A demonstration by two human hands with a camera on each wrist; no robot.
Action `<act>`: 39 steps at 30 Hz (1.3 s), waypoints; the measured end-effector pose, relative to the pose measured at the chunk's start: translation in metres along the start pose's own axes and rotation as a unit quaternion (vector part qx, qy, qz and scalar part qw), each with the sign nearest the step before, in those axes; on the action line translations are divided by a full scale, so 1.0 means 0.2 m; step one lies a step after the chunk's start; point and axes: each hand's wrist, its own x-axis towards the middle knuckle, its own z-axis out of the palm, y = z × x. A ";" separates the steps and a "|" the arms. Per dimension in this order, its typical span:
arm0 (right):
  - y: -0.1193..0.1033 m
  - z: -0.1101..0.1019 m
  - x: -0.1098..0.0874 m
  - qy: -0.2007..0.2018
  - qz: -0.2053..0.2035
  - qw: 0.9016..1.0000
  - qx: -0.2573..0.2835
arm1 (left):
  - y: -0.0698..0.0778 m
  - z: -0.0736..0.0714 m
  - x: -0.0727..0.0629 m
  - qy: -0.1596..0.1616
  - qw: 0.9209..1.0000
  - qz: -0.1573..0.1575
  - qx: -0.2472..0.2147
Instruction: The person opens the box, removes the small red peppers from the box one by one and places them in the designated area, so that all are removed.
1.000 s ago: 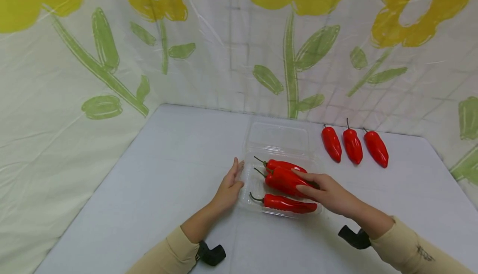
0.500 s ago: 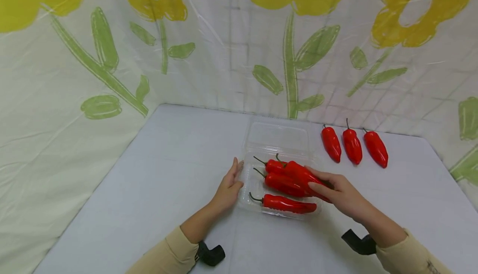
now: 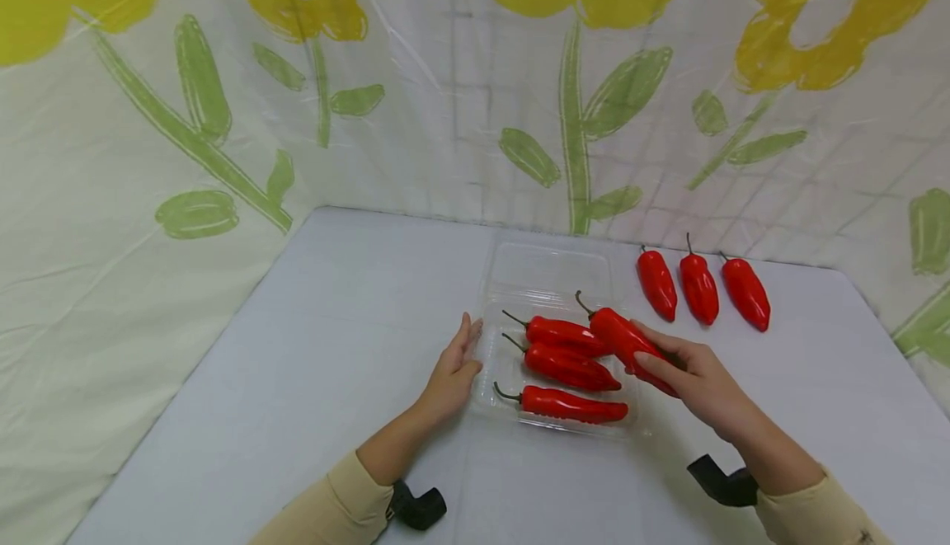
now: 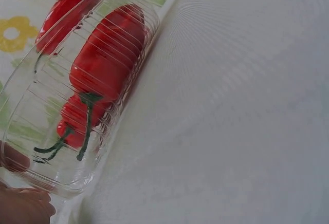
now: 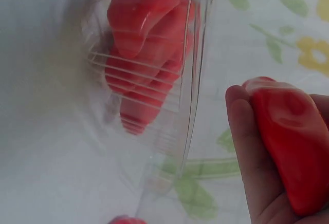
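Observation:
My right hand (image 3: 693, 376) holds a red pepper (image 3: 627, 343), its stem pointing up and left, over the right side of a clear plastic clamshell box (image 3: 512, 421). In the right wrist view this pepper (image 5: 290, 131) lies between fingers and thumb, above the box wall. Three more red peppers lie inside the box: a back one (image 3: 560, 333), a middle one (image 3: 567, 366) and a front one (image 3: 571, 405), stems to the left. At the box's left edge, my left hand (image 3: 453, 372) rests with its fingers extended along the side.
The box lid (image 3: 549, 265) lies folded back, away from me. At the far right of the white table (image 3: 334, 322) three red peppers (image 3: 699, 289) lie in a row. Behind hangs a flowered curtain (image 3: 416, 141).
My right hand has lifted a pepper off those in the box and carried it rightward, uncovering the middle and back peppers. The left hand stays at the box edge.

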 end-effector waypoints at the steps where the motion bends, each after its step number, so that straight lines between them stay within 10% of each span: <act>1: 0.00 0.00 0.00 0.003 0.002 1.000 -0.003 | 0.00 0.00 0.00 0.000 1.000 0.000 -0.002; 39: 0.27 -0.19 0.03 0.135 0.102 0.985 -0.020 | 0.00 0.00 -0.01 -0.010 1.000 -0.002 -0.018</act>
